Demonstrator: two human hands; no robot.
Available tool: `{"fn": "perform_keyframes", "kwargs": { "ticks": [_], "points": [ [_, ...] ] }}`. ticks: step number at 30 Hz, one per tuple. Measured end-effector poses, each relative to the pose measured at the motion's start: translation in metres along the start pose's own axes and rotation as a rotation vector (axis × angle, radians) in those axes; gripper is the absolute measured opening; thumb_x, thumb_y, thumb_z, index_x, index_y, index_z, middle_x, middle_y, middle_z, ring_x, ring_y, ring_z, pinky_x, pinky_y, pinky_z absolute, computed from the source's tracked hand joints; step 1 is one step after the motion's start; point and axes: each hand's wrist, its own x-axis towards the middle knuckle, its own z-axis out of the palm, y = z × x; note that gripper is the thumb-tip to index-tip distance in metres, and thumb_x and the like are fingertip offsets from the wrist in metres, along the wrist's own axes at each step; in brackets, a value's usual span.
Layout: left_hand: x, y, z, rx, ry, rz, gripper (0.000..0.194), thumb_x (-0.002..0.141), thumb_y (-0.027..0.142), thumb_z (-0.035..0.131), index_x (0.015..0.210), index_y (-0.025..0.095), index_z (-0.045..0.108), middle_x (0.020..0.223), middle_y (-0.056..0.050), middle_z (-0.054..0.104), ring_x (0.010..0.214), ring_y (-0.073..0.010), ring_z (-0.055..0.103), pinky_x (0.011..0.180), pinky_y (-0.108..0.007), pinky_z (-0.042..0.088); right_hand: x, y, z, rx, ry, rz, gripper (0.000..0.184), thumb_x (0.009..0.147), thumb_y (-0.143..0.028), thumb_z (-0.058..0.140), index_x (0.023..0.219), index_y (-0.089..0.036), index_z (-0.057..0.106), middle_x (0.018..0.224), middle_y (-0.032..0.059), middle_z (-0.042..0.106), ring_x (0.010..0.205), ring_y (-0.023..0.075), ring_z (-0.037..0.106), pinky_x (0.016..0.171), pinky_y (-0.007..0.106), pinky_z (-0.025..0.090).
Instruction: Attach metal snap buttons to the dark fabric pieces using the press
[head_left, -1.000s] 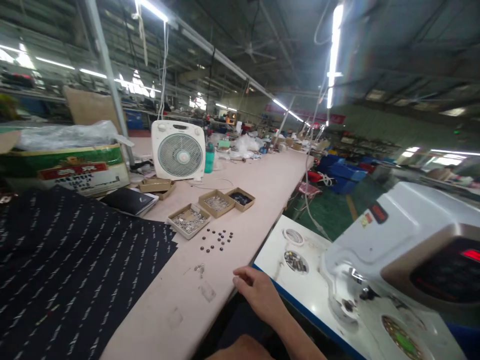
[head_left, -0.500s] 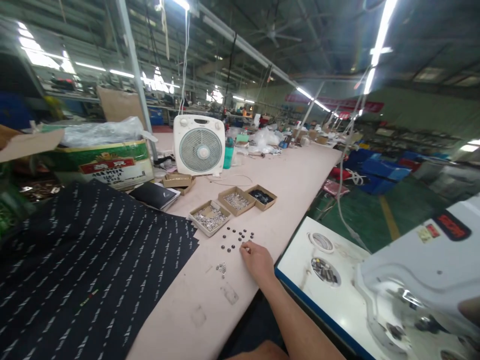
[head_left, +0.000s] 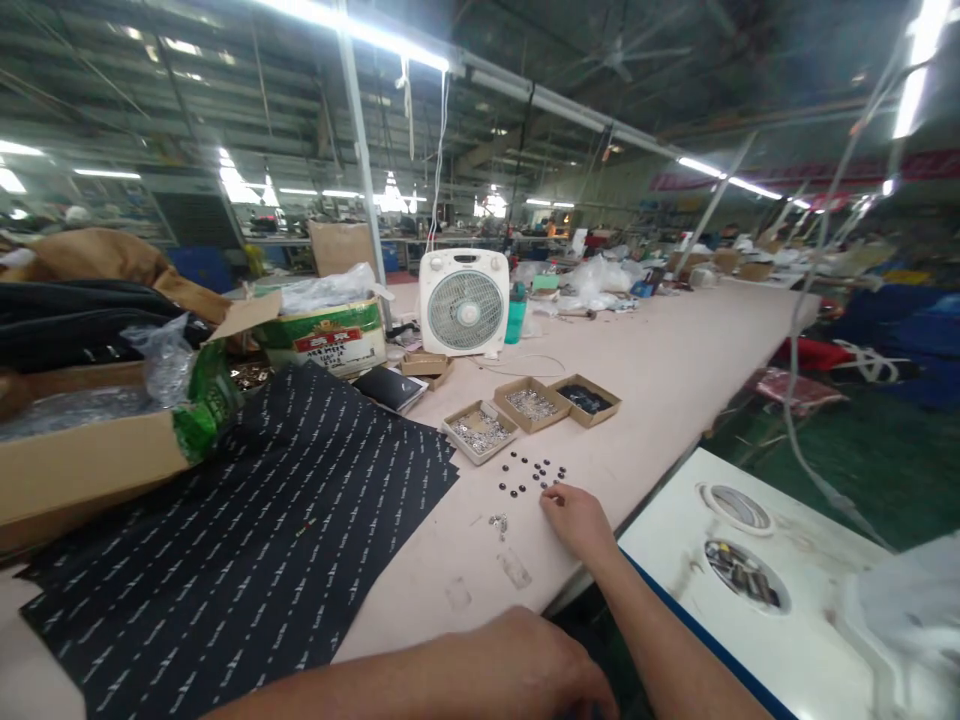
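My right hand (head_left: 577,520) reaches over the pink table (head_left: 675,380) to a cluster of small dark buttons (head_left: 531,472). Its fingers are curled together in a pinch at the nearest button; what they hold is hidden. A few tiny silver parts (head_left: 499,522) lie just left of the hand. My left hand (head_left: 536,668) rests low at the table's near edge with its back up and its fingers out of sight. A large dark cloth with white dashes (head_left: 262,540) lies flat to the left.
Three small cardboard trays (head_left: 480,432) (head_left: 532,404) (head_left: 586,399) of metal parts sit behind the buttons. Farther back stand a white fan (head_left: 463,300) and a green carton (head_left: 330,335). An open cardboard box (head_left: 75,450) is at left. A white machine top (head_left: 750,620) with recessed bowls is at right.
My right hand moved from the table's edge forward to the dark buttons. The view swung left, so the white machine slid out of frame. My left forearm and hand came in along the bottom.
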Motion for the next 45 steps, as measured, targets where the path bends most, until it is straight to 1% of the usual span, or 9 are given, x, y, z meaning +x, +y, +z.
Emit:
{"fn": "perform_keyframes", "kwargs": {
  "ticks": [3, 5, 9, 12, 22, 28, 31, 37, 45],
  "points": [
    [-0.046, -0.011, -0.036, 0.177, 0.283, -0.246, 0.018, 0.088, 0.033, 0.062, 0.104, 0.025, 0.068, 0.092, -0.001, 0.072, 0.084, -0.0168, 0.065, 0.078, -0.028, 0.048, 0.003, 0.001, 0.0, -0.002, -0.007, 0.021, 0.02, 0.087, -0.018, 0.056, 0.088, -0.019, 0.076, 0.088, 0.0061, 0.076, 0.086, 0.0208, 0.067, 0.078, 0.027, 0.043],
    [-0.077, -0.024, -0.055, 0.307, 0.385, -0.422, 0.015, 0.088, 0.029, 0.058, 0.099, 0.023, 0.067, 0.092, -0.002, 0.07, 0.087, -0.018, 0.063, 0.078, -0.029, 0.045, 0.005, 0.001, 0.0, -0.006, -0.015, 0.038, 0.019, 0.085, -0.018, 0.057, 0.087, -0.019, 0.075, 0.09, 0.0062, 0.076, 0.087, 0.0207, 0.067, 0.077, 0.027, 0.043],
    [-0.123, -0.054, -0.075, 0.554, 0.433, -0.723, 0.019, 0.089, 0.034, 0.055, 0.1, 0.023, 0.065, 0.101, -0.005, 0.067, 0.097, -0.0226, 0.061, 0.082, -0.033, 0.043, 0.008, 0.0, 0.0, -0.017, -0.039, 0.071, 0.016, 0.083, -0.017, 0.058, 0.085, -0.018, 0.074, 0.097, 0.008, 0.076, 0.093, 0.0219, 0.067, 0.077, 0.027, 0.043],
    [-0.135, -0.068, -0.079, 0.591, 0.447, -0.83, 0.026, 0.091, 0.041, 0.053, 0.106, 0.023, 0.064, 0.108, -0.006, 0.064, 0.101, -0.0219, 0.061, 0.082, -0.032, 0.044, 0.01, -0.003, -0.004, -0.027, -0.081, 0.1, 0.014, 0.079, -0.016, 0.06, 0.082, -0.017, 0.073, 0.094, 0.0101, 0.076, 0.09, 0.0231, 0.069, 0.072, 0.027, 0.044],
    [-0.132, -0.085, -0.061, 0.67, 0.609, -0.825, 0.028, 0.098, 0.041, 0.043, 0.105, 0.021, 0.061, 0.108, -0.005, 0.064, 0.103, -0.0224, 0.063, 0.085, -0.036, 0.046, 0.016, -0.008, -0.017, -0.054, -0.278, 0.175, 0.011, 0.073, -0.017, 0.062, 0.068, -0.017, 0.072, 0.062, 0.0109, 0.071, 0.062, 0.0238, 0.069, 0.062, 0.03, 0.049],
    [-0.133, -0.088, -0.058, 0.7, 0.626, -0.806, 0.028, 0.098, 0.041, 0.044, 0.105, 0.021, 0.062, 0.107, -0.004, 0.065, 0.1, -0.0213, 0.064, 0.083, -0.034, 0.046, 0.016, -0.007, -0.019, -0.047, -0.326, 0.166, 0.01, 0.073, -0.017, 0.062, 0.07, -0.016, 0.072, 0.054, 0.0069, 0.068, 0.051, 0.0203, 0.064, 0.056, 0.029, 0.045],
    [-0.133, -0.087, -0.059, 0.693, 0.631, -0.804, 0.028, 0.098, 0.041, 0.044, 0.105, 0.021, 0.063, 0.107, -0.004, 0.065, 0.1, -0.0212, 0.064, 0.081, -0.033, 0.046, 0.013, -0.003, -0.018, -0.049, -0.296, 0.136, 0.011, 0.075, -0.02, 0.062, 0.076, -0.017, 0.073, 0.057, 0.004, 0.068, 0.054, 0.0182, 0.063, 0.057, 0.027, 0.043],
    [-0.135, -0.089, -0.058, 0.697, 0.643, -0.8, 0.028, 0.098, 0.041, 0.045, 0.106, 0.021, 0.063, 0.107, -0.003, 0.065, 0.1, -0.0215, 0.064, 0.08, -0.033, 0.046, -0.002, 0.005, -0.016, -0.096, -0.103, -0.012, 0.011, 0.083, -0.029, 0.066, 0.087, -0.021, 0.073, 0.095, 0.0031, 0.073, 0.088, 0.0176, 0.063, 0.072, 0.026, 0.04],
    [-0.134, -0.088, -0.058, 0.695, 0.65, -0.798, 0.03, 0.098, 0.042, 0.045, 0.105, 0.021, 0.064, 0.106, -0.004, 0.066, 0.1, -0.0221, 0.065, 0.079, -0.033, 0.046, -0.015, 0.005, -0.013, -0.128, -0.045, -0.106, 0.013, 0.088, -0.024, 0.059, 0.081, -0.02, 0.07, 0.091, 0.004, 0.071, 0.086, 0.0185, 0.061, 0.072, 0.027, 0.037]
  ]
}}
